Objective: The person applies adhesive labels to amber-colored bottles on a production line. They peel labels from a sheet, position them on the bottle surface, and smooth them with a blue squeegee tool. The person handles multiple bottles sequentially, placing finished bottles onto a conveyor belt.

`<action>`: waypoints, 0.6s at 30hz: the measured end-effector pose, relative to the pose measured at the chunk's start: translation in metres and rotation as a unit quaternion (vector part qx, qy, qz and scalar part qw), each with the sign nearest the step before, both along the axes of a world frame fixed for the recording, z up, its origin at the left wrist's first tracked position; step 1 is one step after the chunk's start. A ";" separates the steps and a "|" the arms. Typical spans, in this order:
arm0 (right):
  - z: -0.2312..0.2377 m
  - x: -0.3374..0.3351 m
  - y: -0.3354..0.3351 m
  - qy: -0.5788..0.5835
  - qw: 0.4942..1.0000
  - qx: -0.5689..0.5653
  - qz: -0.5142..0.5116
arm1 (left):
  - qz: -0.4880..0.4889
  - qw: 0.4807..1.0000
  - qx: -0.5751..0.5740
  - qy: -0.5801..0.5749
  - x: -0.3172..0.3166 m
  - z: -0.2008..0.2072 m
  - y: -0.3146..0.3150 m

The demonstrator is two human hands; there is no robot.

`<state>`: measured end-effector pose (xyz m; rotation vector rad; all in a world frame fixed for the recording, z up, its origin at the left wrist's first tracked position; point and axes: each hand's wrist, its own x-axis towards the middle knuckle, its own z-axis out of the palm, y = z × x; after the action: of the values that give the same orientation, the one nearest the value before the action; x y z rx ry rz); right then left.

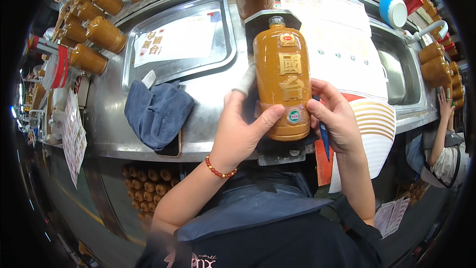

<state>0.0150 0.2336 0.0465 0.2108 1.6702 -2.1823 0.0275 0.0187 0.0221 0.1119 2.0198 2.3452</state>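
A glossy amber-brown bottle [270, 82] with raised gold characters, a red label and a round green label stands out before me. My left hand [244, 116] grips its lower left side, the thumb beside the green label. A pale cover sits on one left finger, partly behind the bottle. On the lower right side, my right hand [338, 114] holds the bottle between thumb and fingers. A slim blue pen-like tool [324, 141] is tucked in that hand, pointing down. Behind the bottle is a dark angular stand [253, 21].
A metal tray [229, 44] with a label sheet lies left, near a crumpled blue cloth [157, 111]. Printed sheets [337, 34] cover the bench to the right, before a steel sink [396, 64]. Several similar bottles [106, 34] line the far side. Another person's hand [445, 104] shows far right.
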 end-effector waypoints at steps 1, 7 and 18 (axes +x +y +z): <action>0.000 0.000 0.000 0.002 1.000 -0.004 0.001 | -0.001 1.000 0.005 -0.004 0.000 -0.001 0.000; 0.001 -0.001 0.000 0.005 1.000 -0.005 0.008 | -0.011 0.998 0.016 -0.051 0.003 0.004 0.001; -0.001 -0.002 0.006 0.012 0.999 -0.009 0.038 | -0.017 0.999 -0.006 -0.032 0.006 -0.008 -0.004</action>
<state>0.0131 0.2398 0.0456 0.1132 1.6427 -2.1515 0.0339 0.0145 0.0138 0.0688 1.9877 2.2851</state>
